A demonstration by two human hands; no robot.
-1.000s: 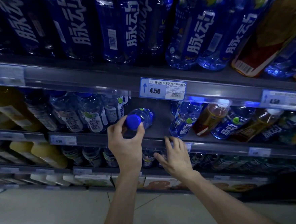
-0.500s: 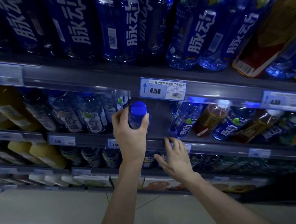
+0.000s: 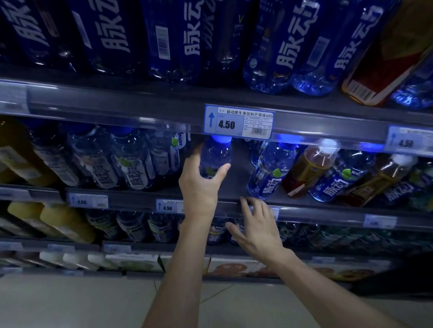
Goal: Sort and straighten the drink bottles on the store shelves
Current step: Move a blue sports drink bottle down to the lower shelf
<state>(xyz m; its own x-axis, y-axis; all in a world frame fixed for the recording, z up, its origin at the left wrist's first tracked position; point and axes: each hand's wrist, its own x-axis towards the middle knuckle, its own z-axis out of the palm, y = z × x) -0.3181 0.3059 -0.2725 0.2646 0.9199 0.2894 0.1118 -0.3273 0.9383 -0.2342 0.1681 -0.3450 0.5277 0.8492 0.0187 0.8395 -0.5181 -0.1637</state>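
Note:
My left hand (image 3: 199, 188) grips a clear blue-capped drink bottle (image 3: 216, 155) around its lower body, holding it nearly upright in the gap on the middle shelf (image 3: 227, 188), its cap just under the 4.50 price tag (image 3: 238, 121). My right hand (image 3: 259, 228) hovers with fingers spread at the shelf's front rail, holding nothing. To the right, a blue bottle (image 3: 271, 171) and a brown tea bottle (image 3: 308, 170) lean over. To the left stands a row of blue-labelled bottles (image 3: 130, 159).
Large blue bottles (image 3: 301, 37) fill the top shelf, with a brown-labelled one (image 3: 392, 49) among them at right. Yellow juice bottles (image 3: 60, 220) sit at lower left. More leaning bottles (image 3: 339, 178) crowd the middle shelf's right side. Tiled floor (image 3: 80, 314) lies below.
My left hand has lifted the bottle from lying on its side with cap toward me to standing nearly upright in the shelf gap. My right hand has stayed at the rail.

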